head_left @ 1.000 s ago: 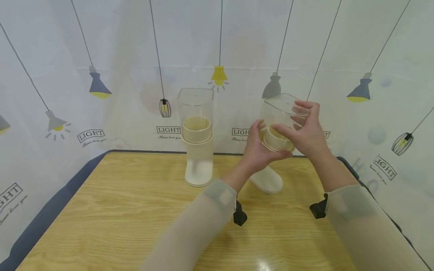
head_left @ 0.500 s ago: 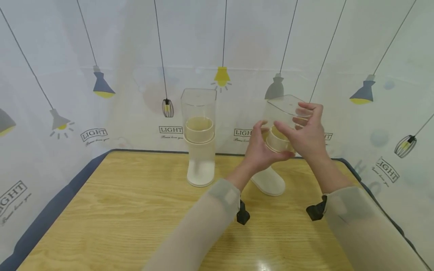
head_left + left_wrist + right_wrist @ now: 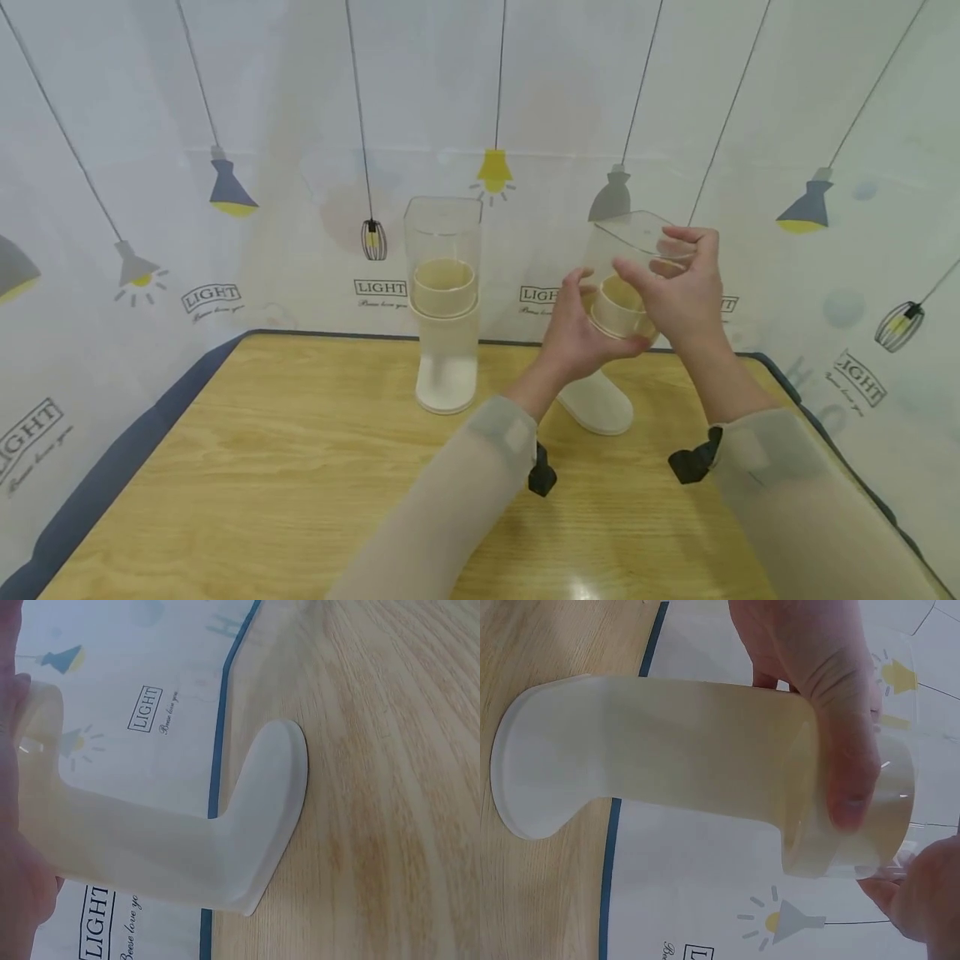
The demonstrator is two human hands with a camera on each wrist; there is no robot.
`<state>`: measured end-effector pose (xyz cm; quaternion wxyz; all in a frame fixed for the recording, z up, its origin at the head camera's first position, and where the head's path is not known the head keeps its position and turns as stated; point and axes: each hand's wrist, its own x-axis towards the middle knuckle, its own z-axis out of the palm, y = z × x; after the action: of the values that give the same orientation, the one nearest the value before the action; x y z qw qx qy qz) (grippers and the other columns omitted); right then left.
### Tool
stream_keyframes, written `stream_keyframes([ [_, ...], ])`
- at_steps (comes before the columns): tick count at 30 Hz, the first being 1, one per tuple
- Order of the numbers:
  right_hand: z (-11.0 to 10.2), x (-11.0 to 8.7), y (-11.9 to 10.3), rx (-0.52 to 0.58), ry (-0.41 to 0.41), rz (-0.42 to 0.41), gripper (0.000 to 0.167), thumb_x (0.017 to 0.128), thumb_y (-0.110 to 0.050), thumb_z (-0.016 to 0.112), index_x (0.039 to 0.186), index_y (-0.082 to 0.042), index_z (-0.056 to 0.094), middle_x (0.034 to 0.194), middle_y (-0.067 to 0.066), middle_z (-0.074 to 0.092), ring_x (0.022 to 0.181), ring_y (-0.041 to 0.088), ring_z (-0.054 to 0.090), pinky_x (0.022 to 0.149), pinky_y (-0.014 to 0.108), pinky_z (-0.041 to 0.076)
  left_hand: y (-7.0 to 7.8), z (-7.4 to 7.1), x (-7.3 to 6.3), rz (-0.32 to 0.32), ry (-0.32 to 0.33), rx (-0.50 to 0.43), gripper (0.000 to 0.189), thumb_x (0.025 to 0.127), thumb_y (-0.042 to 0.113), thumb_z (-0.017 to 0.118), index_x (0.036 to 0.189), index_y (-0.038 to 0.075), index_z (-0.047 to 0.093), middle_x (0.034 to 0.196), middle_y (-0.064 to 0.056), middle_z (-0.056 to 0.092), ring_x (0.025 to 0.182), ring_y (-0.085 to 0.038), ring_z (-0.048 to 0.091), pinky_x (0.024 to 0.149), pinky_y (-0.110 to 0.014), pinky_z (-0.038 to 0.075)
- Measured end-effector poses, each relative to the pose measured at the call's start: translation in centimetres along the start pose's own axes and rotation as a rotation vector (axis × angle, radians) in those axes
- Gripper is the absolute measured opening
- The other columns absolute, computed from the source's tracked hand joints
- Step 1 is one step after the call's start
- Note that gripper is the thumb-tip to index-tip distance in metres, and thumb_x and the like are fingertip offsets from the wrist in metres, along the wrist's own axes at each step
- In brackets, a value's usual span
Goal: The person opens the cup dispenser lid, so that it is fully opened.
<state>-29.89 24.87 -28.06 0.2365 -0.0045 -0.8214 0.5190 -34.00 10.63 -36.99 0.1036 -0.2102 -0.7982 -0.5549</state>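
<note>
A cream stand (image 3: 600,404) with a flat rounded foot, a column and a ring at its top stands at the right of the table, angled. My left hand (image 3: 577,337) grips it around the ring; in the right wrist view its thumb lies across the ring (image 3: 892,802). A clear container (image 3: 630,233) sits upside down in the ring, its flat end up. My right hand (image 3: 686,292) holds the container from the right, fingers bent round its upper side and thumb in front. In the left wrist view the stand's foot (image 3: 274,802) rests on the wood.
A second, matching cream stand (image 3: 446,379) with a clear container (image 3: 442,229) in it stands upright to the left, near the back edge. The wooden table (image 3: 300,467) meets a curtain (image 3: 300,167) printed with lamps.
The head view has shifted a little, so everything sits slightly further right. Both hands keep their hold on the stand and container; the right thumb has risen slightly.
</note>
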Motion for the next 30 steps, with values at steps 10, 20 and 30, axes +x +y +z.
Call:
stream_keyframes([
  [10, 0.35, -0.3, -0.36, -0.029, 0.049, -0.055, 0.084, 0.088, -0.054, 0.089, 0.15, -0.023, 0.041, 0.163, 0.003, 0.053, 0.143, 0.031, 0.062, 0.113, 0.057, 0.055, 0.19, -0.18, 0.29, -0.01, -0.036, 0.019, 0.128, 0.073, 0.045, 0.104, 0.168, 0.027, 0.021, 0.158, -0.004, 0.051, 0.137, -0.019, 0.059, 0.105, -0.034, 0.058],
  [20, 0.64, -0.24, -0.49, -0.035, 0.079, -0.061, 0.076, 0.088, -0.056, 0.087, 0.142, -0.024, 0.045, 0.161, -0.001, 0.056, 0.139, 0.029, 0.066, 0.107, 0.05, 0.058, -0.08, -0.48, 0.22, -0.013, -0.049, 0.014, 0.128, 0.073, 0.046, 0.103, 0.169, 0.026, 0.022, 0.16, -0.005, 0.051, 0.137, -0.019, 0.059, 0.106, -0.034, 0.057],
  [30, 0.62, -0.31, -0.87, -0.018, 0.09, -0.005, 0.076, 0.087, -0.062, 0.086, 0.142, -0.028, 0.046, 0.162, -0.003, 0.053, 0.137, 0.023, 0.064, 0.099, 0.037, 0.057, -0.37, -0.91, 0.25, 0.002, -0.07, -0.027, 0.124, 0.074, 0.042, 0.103, 0.168, 0.024, 0.024, 0.158, -0.007, 0.05, 0.137, -0.018, 0.058, 0.104, -0.031, 0.056],
])
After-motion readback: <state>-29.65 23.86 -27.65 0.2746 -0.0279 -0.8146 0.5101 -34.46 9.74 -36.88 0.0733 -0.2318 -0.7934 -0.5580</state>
